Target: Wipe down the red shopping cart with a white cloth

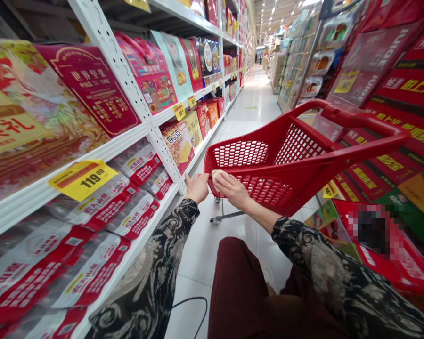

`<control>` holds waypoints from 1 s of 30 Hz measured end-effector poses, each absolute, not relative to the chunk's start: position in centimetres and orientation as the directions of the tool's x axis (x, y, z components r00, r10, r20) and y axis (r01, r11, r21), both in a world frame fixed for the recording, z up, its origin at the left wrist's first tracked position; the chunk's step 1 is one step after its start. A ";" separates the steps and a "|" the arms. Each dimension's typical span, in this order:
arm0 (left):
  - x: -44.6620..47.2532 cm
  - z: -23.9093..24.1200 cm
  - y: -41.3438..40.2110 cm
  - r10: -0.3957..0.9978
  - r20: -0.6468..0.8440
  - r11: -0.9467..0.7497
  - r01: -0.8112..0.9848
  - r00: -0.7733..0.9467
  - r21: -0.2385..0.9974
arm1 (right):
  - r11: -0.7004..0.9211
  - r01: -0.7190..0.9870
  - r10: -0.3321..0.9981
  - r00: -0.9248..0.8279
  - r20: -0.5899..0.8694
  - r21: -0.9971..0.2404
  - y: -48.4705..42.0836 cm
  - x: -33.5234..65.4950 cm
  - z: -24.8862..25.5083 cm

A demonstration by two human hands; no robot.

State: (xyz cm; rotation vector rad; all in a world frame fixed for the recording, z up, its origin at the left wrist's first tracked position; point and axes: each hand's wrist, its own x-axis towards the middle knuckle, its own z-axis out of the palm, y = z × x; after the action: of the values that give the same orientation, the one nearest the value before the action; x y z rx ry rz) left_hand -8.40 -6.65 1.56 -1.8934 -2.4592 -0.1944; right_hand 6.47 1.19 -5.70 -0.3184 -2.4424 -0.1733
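Note:
A red plastic shopping cart [293, 176] stands before me, its narrow end toward my hands and its handle at the far right. My left hand [198, 188] is closed on the corner of the cart's rim, thumb raised, with the fingertips partly hidden. Just right of it, my right hand [235, 189] presses a small cream cloth [218, 177] against the rim at that same end. Its fingers lie together over the cloth and cover most of it.
White shelving [127, 136] runs along the left with boxed gifts and shrink-wrapped water bottles [92, 268]. Stacked red drink cartons [385, 141] rise close on the right. Tiled floor [252, 94] stretches ahead between them. A black cable [205, 306] lies low by my leg.

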 end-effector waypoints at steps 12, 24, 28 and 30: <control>-5.7 2.2 -6.0 0.967 0.009 0.255 0.967 -0.255 0.026 | 0.950 0.293 0.201 -0.841 0.502 0.111 1.8 11.8 -9.3; -2.0 1.9 -4.7 0.977 0.022 0.213 0.976 -0.212 -0.052 | 0.922 0.365 0.200 -0.730 0.654 0.126 3.9 13.3 -3.9; -1.7 2.1 -4.7 0.973 0.039 0.231 0.971 -0.229 -0.065 | 0.923 0.358 0.222 -0.793 0.568 0.140 3.4 15.9 -7.7; -1.2 2.2 -4.6 0.970 0.045 0.242 0.968 -0.240 -0.068 | 0.917 0.375 0.249 -0.801 0.544 0.133 3.0 16.9 -8.4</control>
State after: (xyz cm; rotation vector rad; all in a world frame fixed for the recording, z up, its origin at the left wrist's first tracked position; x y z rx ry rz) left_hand -1.18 -4.56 2.25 -1.8868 -2.4139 0.0397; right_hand 16.90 2.99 -8.37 -0.4469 -2.5401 -0.3184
